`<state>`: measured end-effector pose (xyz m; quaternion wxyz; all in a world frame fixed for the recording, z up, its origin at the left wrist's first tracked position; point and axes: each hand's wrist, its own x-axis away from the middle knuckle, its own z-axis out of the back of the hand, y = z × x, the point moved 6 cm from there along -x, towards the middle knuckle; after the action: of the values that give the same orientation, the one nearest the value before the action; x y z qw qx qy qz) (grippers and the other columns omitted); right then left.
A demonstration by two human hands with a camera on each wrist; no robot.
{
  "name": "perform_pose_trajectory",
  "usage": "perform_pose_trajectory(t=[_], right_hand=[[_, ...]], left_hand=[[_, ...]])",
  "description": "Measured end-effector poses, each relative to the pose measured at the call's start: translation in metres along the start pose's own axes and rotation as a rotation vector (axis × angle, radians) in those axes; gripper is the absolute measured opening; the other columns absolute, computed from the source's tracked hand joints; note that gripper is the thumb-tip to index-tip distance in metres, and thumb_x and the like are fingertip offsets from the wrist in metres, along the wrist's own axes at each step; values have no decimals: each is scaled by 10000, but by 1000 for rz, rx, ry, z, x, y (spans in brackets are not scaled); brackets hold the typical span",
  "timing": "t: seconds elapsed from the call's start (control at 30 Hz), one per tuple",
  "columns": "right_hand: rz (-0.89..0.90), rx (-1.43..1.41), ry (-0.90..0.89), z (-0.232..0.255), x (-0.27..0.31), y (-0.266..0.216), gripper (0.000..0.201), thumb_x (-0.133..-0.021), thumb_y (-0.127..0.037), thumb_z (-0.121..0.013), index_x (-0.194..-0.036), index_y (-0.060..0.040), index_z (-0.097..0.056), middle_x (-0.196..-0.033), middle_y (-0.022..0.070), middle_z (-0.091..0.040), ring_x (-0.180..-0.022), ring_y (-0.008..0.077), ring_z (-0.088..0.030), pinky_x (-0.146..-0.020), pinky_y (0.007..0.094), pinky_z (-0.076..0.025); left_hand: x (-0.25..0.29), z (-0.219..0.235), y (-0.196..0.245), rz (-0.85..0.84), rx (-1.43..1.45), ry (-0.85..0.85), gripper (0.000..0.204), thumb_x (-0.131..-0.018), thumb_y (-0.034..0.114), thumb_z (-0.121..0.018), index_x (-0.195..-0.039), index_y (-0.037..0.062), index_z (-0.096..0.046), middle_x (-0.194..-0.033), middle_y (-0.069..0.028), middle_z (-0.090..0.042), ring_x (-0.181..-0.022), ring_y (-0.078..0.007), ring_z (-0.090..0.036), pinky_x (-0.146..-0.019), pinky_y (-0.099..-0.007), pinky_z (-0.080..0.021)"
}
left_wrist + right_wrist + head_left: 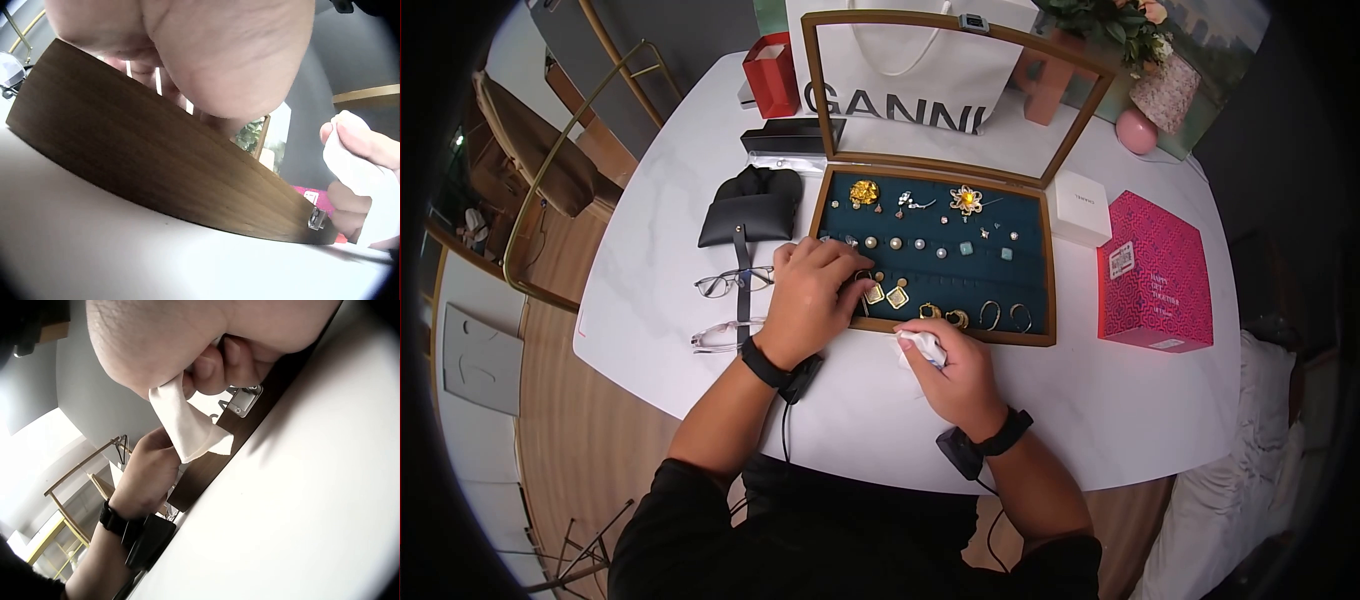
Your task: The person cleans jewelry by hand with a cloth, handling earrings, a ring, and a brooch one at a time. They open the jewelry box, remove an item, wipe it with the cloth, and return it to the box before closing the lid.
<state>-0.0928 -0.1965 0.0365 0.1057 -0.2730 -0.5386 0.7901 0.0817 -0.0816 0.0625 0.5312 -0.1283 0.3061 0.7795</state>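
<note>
An open wooden jewelry case [1048, 290] with a dark green lining holds rows of earrings and brooches. Over its front left corner the left hand [810, 290] reaches in, fingers bent down among the earrings beside a gold square earring [897, 294]; whether it pinches one is hidden. At the case's front edge the right hand [962, 375] grips a crumpled white cloth [923, 350]. In the right wrist view the cloth [187, 428] hangs from the curled fingers near the metal clasp [245, 400]. The left wrist view shows the case's wooden side [156, 150] below the left palm.
Left of the case lie a black pouch [750, 215], glasses [720, 284] and clear-framed glasses [722, 338]. To the right stand a white box [1080, 208] and a pink box [1156, 275]. Behind the raised glass lid [940, 165] are a white paper bag [900, 70] and a red box [771, 75].
</note>
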Motion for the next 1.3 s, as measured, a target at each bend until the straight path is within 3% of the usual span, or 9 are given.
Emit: perform_pose_trajectory(t=[0.2,0.43,0.73,0.77,0.9,0.93,1.07,1.13,1.3], right_hand=[[-9,-8,-12,-2,1,2,172,-1020,-76,-787,-1182,-26,-759,-951,119,-795,-824,198,-786,-744,315,-595],[-3,-4,-8,-3,2,4,176,-1016,-77,-793,-1182,-31,-763,-945,121,-795,-813,192,-783,-740,312,-594],[-2,-4,-8,1,2,4,169,-1034,-106,-776,-1185,-35,-755,-982,152,-797,-862,273,-800,-771,349,-610],[-3,-28,-6,0,2,6,166,-1038,-105,-772,-1190,-38,-757,-1002,146,-800,-886,238,-802,-786,344,-608],[4,-55,-6,0,2,4,322,-1027,-80,-787,-1331,-33,-691,-1086,135,-800,-963,204,-801,-831,334,-614],[16,-41,2,1,1,0,394,-1018,-74,-799,-1383,-30,-657,-1103,140,-797,-983,202,-800,-843,332,-616],[69,-94,10,-5,6,9,670,-969,-69,-858,-1539,-14,-509,-1145,185,-784,-1030,228,-801,-871,335,-624],[102,2,27,-6,5,10,739,-940,-97,-896,-1552,-15,-489,-1083,208,-788,-989,273,-815,-833,357,-633],[100,128,58,-2,3,7,663,-935,-128,-907,-1497,-39,-566,-1016,184,-791,-924,300,-822,-784,371,-636]], left_hand=[[-1,-10,6,-32,-56,-2,188,-905,176,-855,-1087,156,-817,-1114,14,-732,-1117,-241,-640,-1026,-454,-373],[-8,-19,2,-24,-57,-22,117,-909,123,-826,-1019,153,-801,-1062,18,-740,-1069,-243,-636,-998,-453,-375],[-15,-13,11,-79,-25,33,125,-925,34,-770,-976,145,-741,-980,11,-756,-967,-254,-661,-934,-460,-365],[-16,-9,16,-93,-26,29,112,-962,9,-742,-1004,113,-731,-971,-10,-776,-938,-287,-691,-931,-450,-411],[-4,-14,11,91,441,-94,51,-1066,-32,-645,-1096,-4,-675,-986,-117,-812,-963,-271,-784,-875,-345,-576],[2,-17,11,125,512,-154,57,-1095,-18,-621,-1138,-18,-659,-1017,-120,-809,-1002,-188,-774,-876,-297,-583],[25,-33,28,387,1044,-251,94,-1133,41,-615,-1198,-19,-646,-1058,-80,-772,-1008,-115,-731,-905,-267,-569],[30,-34,35,360,938,-259,96,-1133,50,-626,-1191,-21,-654,-1058,-80,-777,-995,-108,-722,-906,-263,-565],[38,-43,29,493,1146,-247,108,-1129,68,-653,-1200,-12,-670,-1071,-47,-778,-993,-84,-706,-902,-245,-549]])
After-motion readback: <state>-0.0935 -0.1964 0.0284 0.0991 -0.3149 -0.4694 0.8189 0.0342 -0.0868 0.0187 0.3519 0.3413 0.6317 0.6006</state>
